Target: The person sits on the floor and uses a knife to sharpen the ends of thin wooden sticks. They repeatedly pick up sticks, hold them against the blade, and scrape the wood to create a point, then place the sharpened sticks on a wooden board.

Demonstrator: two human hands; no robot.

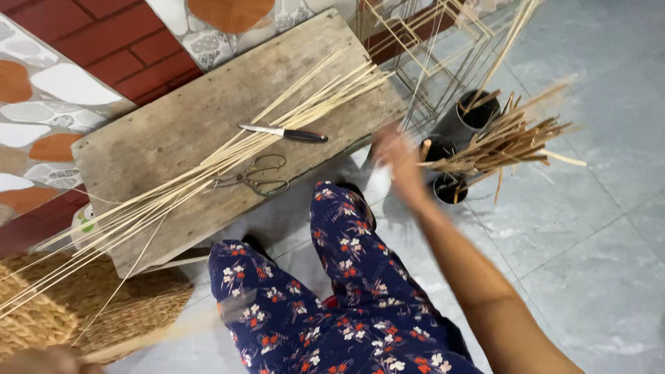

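Your blurred right hand [396,158], grip unreadable, reached for brown reed sticks [502,142] right of the weathered wooden board [159,138], your left hand [41,360] clutching one strip; haste risked scattering them.

1 white-and-green package [84,220] just under the wooden board's [173,138] left edge.

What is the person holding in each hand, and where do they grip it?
The right hand is blurred, reaching toward brown sticks in black pots; no grip is visible. The left hand, at the frame's bottom corner, seems to grip a pale strip near its end.
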